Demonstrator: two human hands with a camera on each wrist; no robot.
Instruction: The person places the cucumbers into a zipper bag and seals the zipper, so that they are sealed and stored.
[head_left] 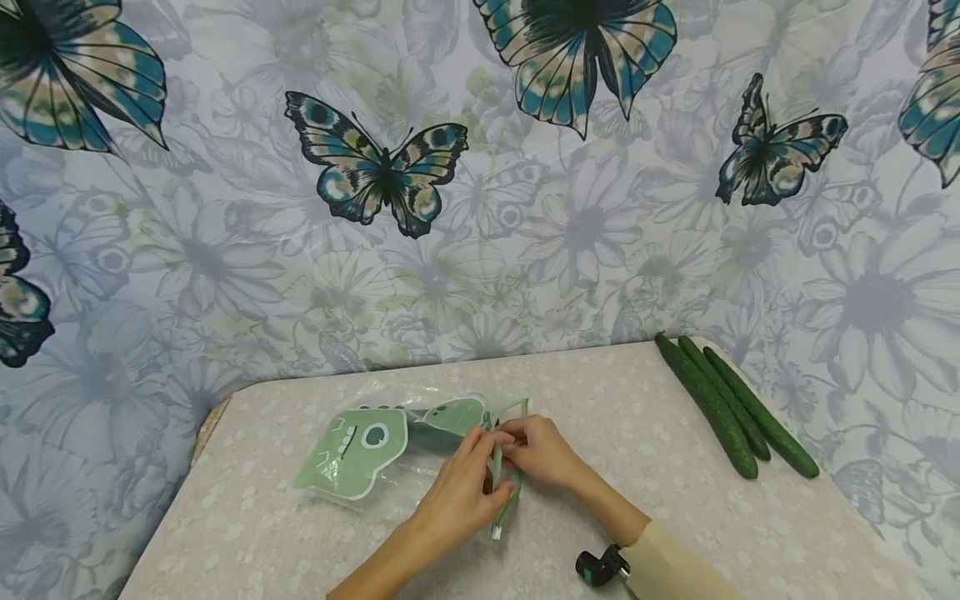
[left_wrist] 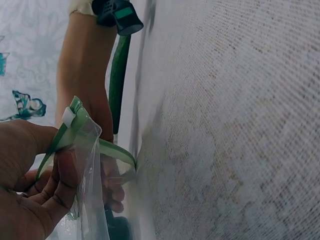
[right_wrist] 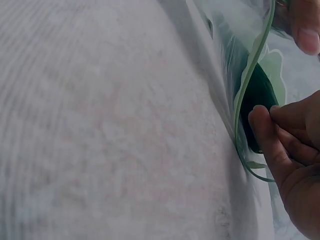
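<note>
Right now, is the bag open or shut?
Open: the green rims of the bag stand apart, with a gap between them in the left wrist view.

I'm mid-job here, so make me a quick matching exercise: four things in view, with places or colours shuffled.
1. bag
2. slider
3. cucumbers
4. butterflies

A. pictured on the wall
B. see-through, with green print
C. lying on the table's right side
D. white, on a green strip

Pairs: 1-B, 2-D, 3-C, 4-A
</note>
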